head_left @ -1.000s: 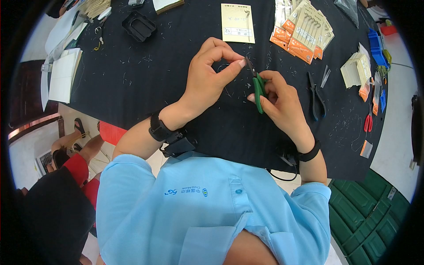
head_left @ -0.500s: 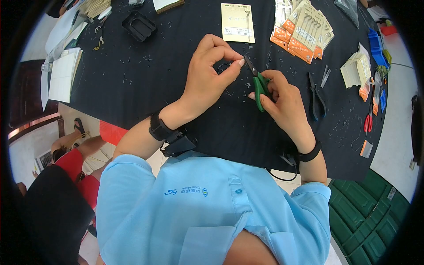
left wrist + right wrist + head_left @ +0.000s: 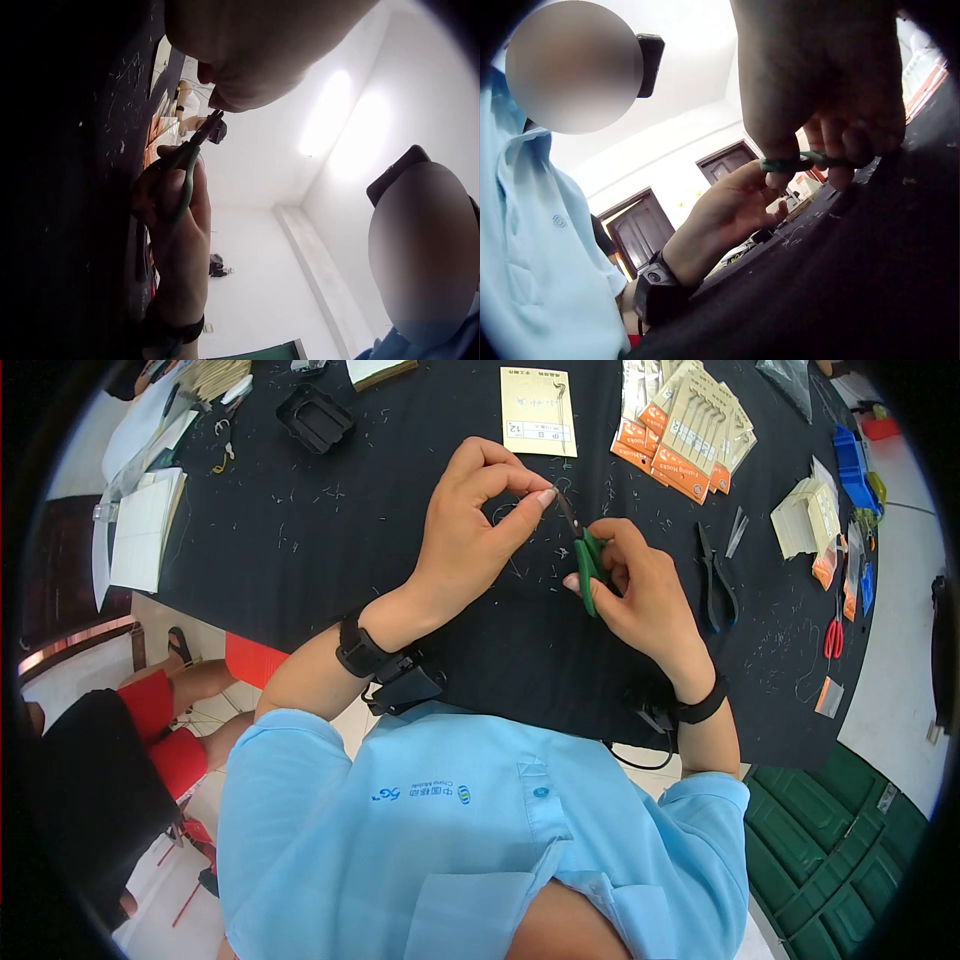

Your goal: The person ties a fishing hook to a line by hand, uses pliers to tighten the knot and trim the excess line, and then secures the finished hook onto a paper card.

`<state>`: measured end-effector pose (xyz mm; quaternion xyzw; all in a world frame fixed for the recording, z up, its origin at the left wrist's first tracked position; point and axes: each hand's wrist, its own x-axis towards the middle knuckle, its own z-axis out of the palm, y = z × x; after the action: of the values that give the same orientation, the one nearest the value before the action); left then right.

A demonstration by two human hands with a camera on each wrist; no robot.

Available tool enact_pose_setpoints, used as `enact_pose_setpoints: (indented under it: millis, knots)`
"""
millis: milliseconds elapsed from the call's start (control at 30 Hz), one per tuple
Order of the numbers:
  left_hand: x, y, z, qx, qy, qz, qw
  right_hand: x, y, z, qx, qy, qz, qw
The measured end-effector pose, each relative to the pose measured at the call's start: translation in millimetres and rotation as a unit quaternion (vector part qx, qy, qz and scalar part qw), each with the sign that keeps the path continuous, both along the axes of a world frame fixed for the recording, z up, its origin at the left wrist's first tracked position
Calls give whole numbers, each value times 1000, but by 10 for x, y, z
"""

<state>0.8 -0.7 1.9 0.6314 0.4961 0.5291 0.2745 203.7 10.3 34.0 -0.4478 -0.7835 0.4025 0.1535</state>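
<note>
Green-handled scissors [image 3: 588, 565] are held in the right hand [image 3: 645, 592], thumb and fingers round the handles, blades pointing up toward the left fingertips. The left hand [image 3: 478, 530] pinches something too small to make out between thumb and index finger, right beside the blade tips. In the left wrist view, the scissors [image 3: 189, 169] show their blade tips close to the left fingertips. From the right wrist, the green handles [image 3: 784, 163] are partly hidden by the right hand [image 3: 821, 82]. A cream card [image 3: 538, 410] with a hook on it lies beyond both hands.
Orange-and-cream hook packets [image 3: 690, 435] lie at the back right. Dark pliers [image 3: 712, 580] are right of the right hand, with red-handled scissors [image 3: 833, 638] farther right. A black tray [image 3: 315, 420] sits back left. Thread clippings dot the black cloth [image 3: 330, 550]. Another person [image 3: 100, 780] is at the left.
The scissors' blades tilted away slightly from the left fingertips, then came back beside them. Both hands keep nearly the same place. The person at the left has shifted.
</note>
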Motion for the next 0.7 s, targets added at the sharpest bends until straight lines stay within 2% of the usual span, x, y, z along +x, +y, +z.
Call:
enact_pose_setpoints:
  millis: [700]
  knots:
    - [11,-14,0,-2,6,-16,1000,5,3,-50,28,-8,-20,999]
